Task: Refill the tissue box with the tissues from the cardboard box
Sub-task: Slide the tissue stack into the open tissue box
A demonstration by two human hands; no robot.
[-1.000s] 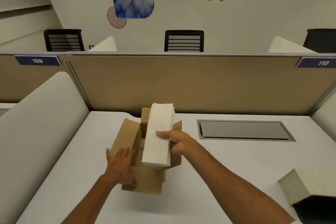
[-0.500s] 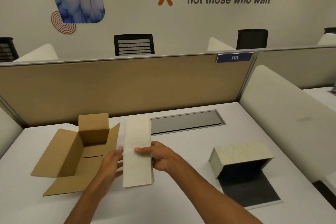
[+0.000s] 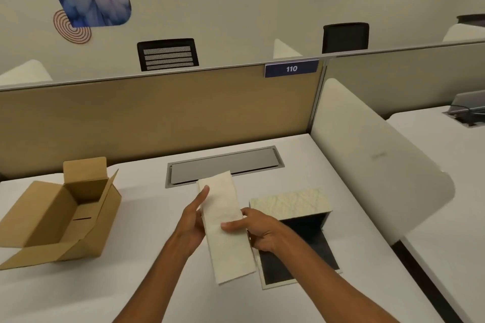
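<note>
Desk (image 3: 131, 296) surface, white and broad, fills most of what we see, with a tan partition (image 3: 157, 118) along its far edge and a curved white divider (image 3: 367, 165) on the right. A blue plate marked 110 (image 3: 291, 69) sits on the partition's top rail. Set into the desk near the far edge is a grey cable hatch (image 3: 249, 162), shut.

On the left of the desk we see the cardboard box (image 3: 52, 220), flaps spread and mouth facing up; the part of its inside that we can see holds nothing. Well apart from it, on the right, stands the tissue box (image 3: 290, 204), pale and textured on top, its dark hollow open toward us and a dark flap (image 3: 296, 267) lying flat on the desk on the near side.

Between the two boxes, just beside the tissue box, we hold the stack of tissues (image 3: 225, 228), long and white, lifted over the desk with its far end reaching over the hatch. Our left hand (image 3: 193, 223) lies flat along the stack's left edge, fingers extended and touching it. Our right hand (image 3: 258, 231) grips the stack from the right, thumb on top and fingers curled beneath.
</note>
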